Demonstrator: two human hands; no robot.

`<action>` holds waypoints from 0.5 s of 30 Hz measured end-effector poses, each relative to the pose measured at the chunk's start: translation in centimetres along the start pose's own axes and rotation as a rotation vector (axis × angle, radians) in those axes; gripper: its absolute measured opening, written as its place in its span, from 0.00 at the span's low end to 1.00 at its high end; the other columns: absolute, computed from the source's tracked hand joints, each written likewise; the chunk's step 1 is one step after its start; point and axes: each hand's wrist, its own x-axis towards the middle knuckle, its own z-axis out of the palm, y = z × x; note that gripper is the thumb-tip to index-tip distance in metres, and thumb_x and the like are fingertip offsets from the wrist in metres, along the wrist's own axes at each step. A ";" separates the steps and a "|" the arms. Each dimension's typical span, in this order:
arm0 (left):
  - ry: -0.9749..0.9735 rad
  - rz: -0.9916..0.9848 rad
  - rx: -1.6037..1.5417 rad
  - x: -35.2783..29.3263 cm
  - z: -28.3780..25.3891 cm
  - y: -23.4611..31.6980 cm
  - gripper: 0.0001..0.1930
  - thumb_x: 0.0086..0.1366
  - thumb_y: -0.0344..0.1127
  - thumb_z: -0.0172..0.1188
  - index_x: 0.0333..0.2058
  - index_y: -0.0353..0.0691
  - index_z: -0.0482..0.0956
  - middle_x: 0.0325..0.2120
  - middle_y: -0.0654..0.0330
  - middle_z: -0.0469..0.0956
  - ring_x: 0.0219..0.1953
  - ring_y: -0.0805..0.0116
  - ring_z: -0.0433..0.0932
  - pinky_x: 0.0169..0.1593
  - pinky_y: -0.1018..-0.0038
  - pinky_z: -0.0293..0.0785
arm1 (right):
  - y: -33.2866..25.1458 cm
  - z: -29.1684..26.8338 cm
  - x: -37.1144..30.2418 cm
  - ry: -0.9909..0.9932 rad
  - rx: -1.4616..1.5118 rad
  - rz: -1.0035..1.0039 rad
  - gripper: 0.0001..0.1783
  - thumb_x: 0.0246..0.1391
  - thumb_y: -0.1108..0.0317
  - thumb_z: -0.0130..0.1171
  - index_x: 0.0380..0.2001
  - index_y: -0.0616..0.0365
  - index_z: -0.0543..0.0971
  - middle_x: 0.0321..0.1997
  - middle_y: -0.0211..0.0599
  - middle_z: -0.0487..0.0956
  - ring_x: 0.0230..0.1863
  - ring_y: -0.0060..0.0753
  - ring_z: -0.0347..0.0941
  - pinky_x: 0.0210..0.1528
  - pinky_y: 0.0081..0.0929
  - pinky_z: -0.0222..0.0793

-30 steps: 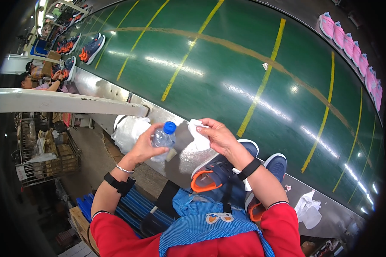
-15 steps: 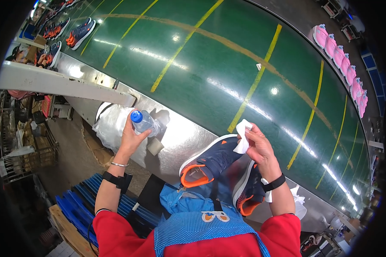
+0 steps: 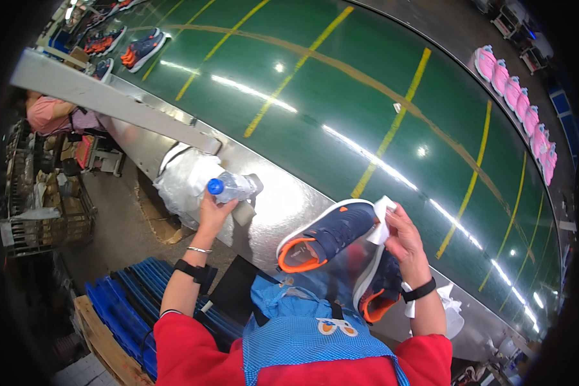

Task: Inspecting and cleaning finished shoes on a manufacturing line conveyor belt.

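A clear plastic bottle point(image 3: 239, 186) with a blue cap tilts sideways over the metal ledge, my left hand point(image 3: 215, 215) wrapped round its cap end. Just beside that hand is a small beige block point(image 3: 243, 213). My right hand point(image 3: 403, 237) pinches a folded white cloth point(image 3: 381, 217) at the toe of a navy sneaker point(image 3: 341, 229) with orange lining and a white sole. Whether the cloth touches the toe I cannot tell. A second navy sneaker point(image 3: 383, 283) lies below my right hand, partly hidden by it.
Beyond the metal ledge point(image 3: 276, 193) runs a green conveyor belt point(image 3: 302, 90) with yellow lines. Navy-orange sneakers point(image 3: 141, 51) stand at its far left, pink shoes point(image 3: 511, 90) along the far right edge. A grey metal bar point(image 3: 116, 103) crosses at left, above a white plastic bag point(image 3: 185, 183). Blue plastic pieces point(image 3: 125, 309) lie lower left.
The bottle has tipped further over to the right, its cap still by my left hand. My right hand keeps the cloth at the sneaker's toe. The whole view has shifted slightly.
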 end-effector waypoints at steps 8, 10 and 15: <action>0.021 -0.034 -0.029 2.3 0.3 0.5 0.34 0.48 0.21 0.61 0.53 0.35 0.56 0.48 0.54 0.65 0.51 0.64 0.67 0.52 0.69 0.68 | 0.1 -0.3 -0.9 0.013 0.035 0.000 0.10 0.50 0.76 0.54 0.38 0.57 0.73 0.36 0.35 0.76 0.34 0.30 0.73 0.38 0.29 0.71; 0.146 0.065 -0.072 1.3 0.6 1.4 0.35 0.48 0.21 0.61 0.54 0.36 0.55 0.50 0.53 0.62 0.52 0.64 0.64 0.53 0.68 0.66 | 0.0 -0.2 -1.1 -0.046 0.049 -0.012 0.10 0.50 0.77 0.54 0.38 0.57 0.73 0.36 0.35 0.76 0.35 0.30 0.73 0.39 0.29 0.71; 0.047 -0.085 0.248 -8.6 3.4 4.2 0.37 0.49 0.31 0.64 0.55 0.33 0.53 0.49 0.50 0.61 0.48 0.63 0.66 0.47 0.71 0.70 | -0.1 0.0 -1.5 0.005 0.043 -0.016 0.11 0.49 0.77 0.55 0.39 0.57 0.73 0.36 0.36 0.76 0.34 0.31 0.72 0.39 0.28 0.70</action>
